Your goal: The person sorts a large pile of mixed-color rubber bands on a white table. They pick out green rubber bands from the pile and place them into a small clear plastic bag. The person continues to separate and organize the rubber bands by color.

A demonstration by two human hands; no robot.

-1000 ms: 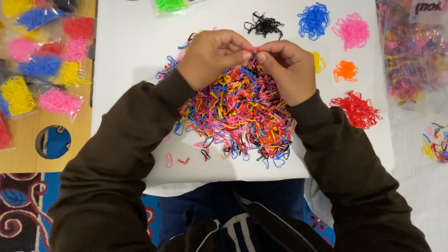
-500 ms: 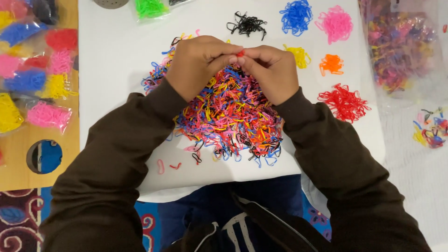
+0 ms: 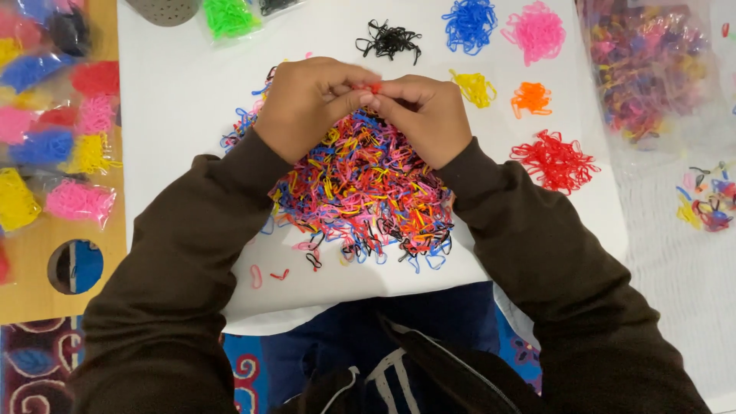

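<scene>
A big mixed heap of small coloured rubber bands (image 3: 368,192) lies on a white sheet (image 3: 184,100). My left hand (image 3: 307,103) and my right hand (image 3: 425,115) meet above the far side of the heap, fingertips pinched together on a small red rubber band (image 3: 375,87). Sorted little piles lie beyond: black (image 3: 389,38), blue (image 3: 469,19), pink (image 3: 537,29), yellow (image 3: 474,86), orange (image 3: 531,97) and red (image 3: 556,159).
A clear bag of mixed bands (image 3: 648,65) lies at the right. Small bags of sorted bands (image 3: 54,130) rest on a cardboard board (image 3: 31,291) at the left. A green bagged bunch (image 3: 228,15) and a grey cup (image 3: 165,9) sit at the far edge.
The view has shifted slightly; my hands stay pinched together over the heap, still working the red band between the fingertips.
</scene>
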